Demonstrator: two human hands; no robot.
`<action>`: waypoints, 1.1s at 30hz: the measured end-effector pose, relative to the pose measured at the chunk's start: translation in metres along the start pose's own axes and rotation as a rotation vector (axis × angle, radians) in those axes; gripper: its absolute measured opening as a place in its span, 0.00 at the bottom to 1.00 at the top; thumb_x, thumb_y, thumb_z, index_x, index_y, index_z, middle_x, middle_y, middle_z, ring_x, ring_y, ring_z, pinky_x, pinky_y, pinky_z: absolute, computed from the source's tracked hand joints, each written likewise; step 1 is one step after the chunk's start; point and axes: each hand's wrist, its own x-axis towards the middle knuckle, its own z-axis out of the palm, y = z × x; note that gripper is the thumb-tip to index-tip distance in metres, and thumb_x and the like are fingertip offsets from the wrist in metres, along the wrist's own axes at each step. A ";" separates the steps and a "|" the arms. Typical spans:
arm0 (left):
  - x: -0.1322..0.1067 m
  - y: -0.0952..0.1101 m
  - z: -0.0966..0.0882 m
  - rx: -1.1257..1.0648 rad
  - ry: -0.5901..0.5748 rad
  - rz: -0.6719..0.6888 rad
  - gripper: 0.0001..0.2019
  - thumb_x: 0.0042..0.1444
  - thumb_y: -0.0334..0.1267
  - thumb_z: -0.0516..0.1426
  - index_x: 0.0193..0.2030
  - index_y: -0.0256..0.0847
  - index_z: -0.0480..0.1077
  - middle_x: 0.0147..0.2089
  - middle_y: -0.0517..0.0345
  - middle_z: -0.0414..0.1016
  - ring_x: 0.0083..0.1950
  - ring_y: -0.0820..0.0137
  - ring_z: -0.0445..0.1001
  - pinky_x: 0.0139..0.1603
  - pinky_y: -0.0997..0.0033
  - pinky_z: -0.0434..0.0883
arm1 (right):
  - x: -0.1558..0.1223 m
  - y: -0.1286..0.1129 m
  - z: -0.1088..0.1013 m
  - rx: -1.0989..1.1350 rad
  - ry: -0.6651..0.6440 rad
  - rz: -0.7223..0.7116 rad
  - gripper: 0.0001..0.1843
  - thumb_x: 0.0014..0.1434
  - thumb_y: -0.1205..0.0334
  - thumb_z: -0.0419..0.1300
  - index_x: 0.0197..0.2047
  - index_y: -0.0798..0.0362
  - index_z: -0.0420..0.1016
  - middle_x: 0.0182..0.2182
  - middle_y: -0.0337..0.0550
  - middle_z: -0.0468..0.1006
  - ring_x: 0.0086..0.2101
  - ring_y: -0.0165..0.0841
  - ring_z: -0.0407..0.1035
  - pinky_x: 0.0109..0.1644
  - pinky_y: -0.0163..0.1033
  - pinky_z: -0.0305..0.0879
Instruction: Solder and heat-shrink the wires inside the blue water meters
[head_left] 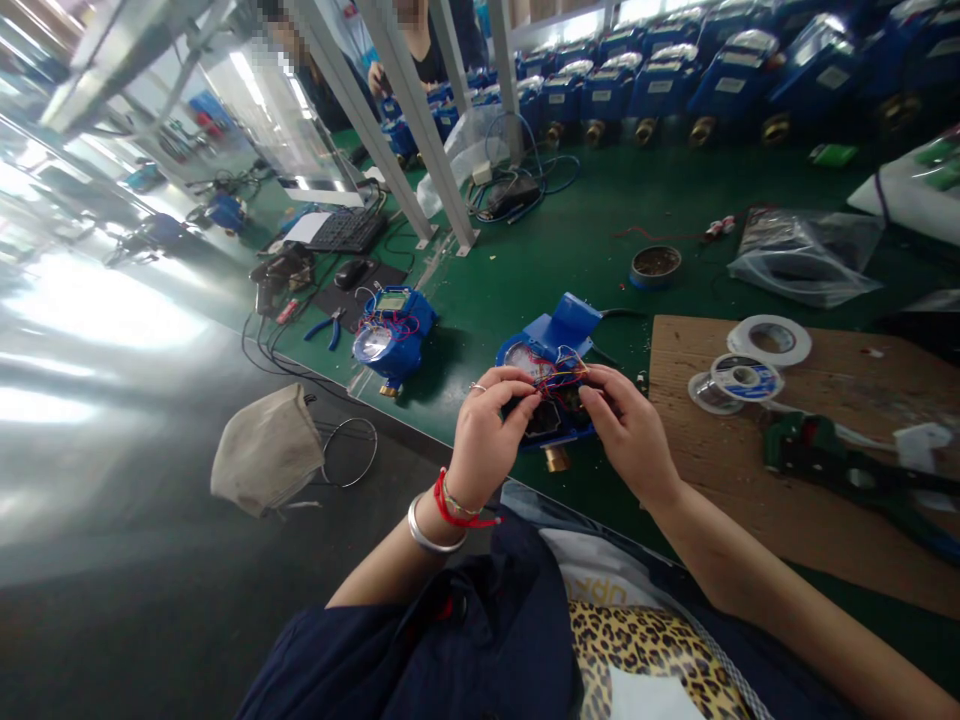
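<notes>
A blue meter [512, 348] lies on the green bench in front of me, its flap-like lid [568, 322] raised at the back and a brass fitting [556, 459] at its near side. Thin red, blue and yellow wires [561, 372] spill over its open housing. On the left side of the housing, my left hand [486, 432] pinches at these wires with thumb and forefinger. My right hand [636, 432] is closed at the wires' right end, thumb against the fingers; what its tips hold is too small to make out. A second blue meter [403, 345] with exposed wires stands to the left.
Blue pliers [335, 328], a mouse [351, 274] and a keyboard [349, 230] lie left. Right, a cardboard sheet [690, 440] bears a solder spool [742, 378], tape roll [770, 341] and green-handled tool [817, 460]. A round tin [655, 267] sits behind; several meters [660, 90] line the back.
</notes>
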 end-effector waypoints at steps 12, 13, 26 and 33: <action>0.004 -0.007 -0.007 -0.027 -0.009 -0.036 0.06 0.61 0.33 0.55 0.36 0.39 0.74 0.43 0.54 0.75 0.46 0.68 0.73 0.51 0.64 0.70 | -0.001 0.009 0.001 -0.004 0.021 -0.047 0.13 0.63 0.55 0.55 0.48 0.50 0.73 0.49 0.45 0.74 0.49 0.35 0.68 0.55 0.43 0.65; 0.004 -0.007 -0.007 -0.024 -0.009 -0.030 0.06 0.61 0.33 0.55 0.37 0.39 0.73 0.44 0.54 0.75 0.46 0.68 0.73 0.51 0.65 0.70 | -0.001 0.008 0.001 -0.004 0.023 -0.051 0.13 0.63 0.56 0.55 0.48 0.50 0.73 0.49 0.45 0.74 0.49 0.35 0.68 0.54 0.43 0.65; -0.001 -0.004 -0.009 0.026 -0.077 0.036 0.06 0.62 0.32 0.54 0.38 0.39 0.73 0.50 0.53 0.71 0.51 0.67 0.70 0.54 0.63 0.68 | -0.001 0.009 0.002 -0.020 0.037 -0.041 0.12 0.64 0.56 0.54 0.48 0.50 0.72 0.49 0.44 0.74 0.49 0.35 0.68 0.55 0.42 0.64; 0.011 -0.013 -0.004 0.111 -0.052 0.120 0.05 0.60 0.30 0.56 0.39 0.39 0.74 0.51 0.51 0.70 0.52 0.66 0.70 0.55 0.60 0.69 | -0.001 0.007 0.001 -0.012 0.027 -0.037 0.12 0.64 0.57 0.54 0.48 0.50 0.72 0.49 0.45 0.74 0.49 0.35 0.68 0.54 0.42 0.65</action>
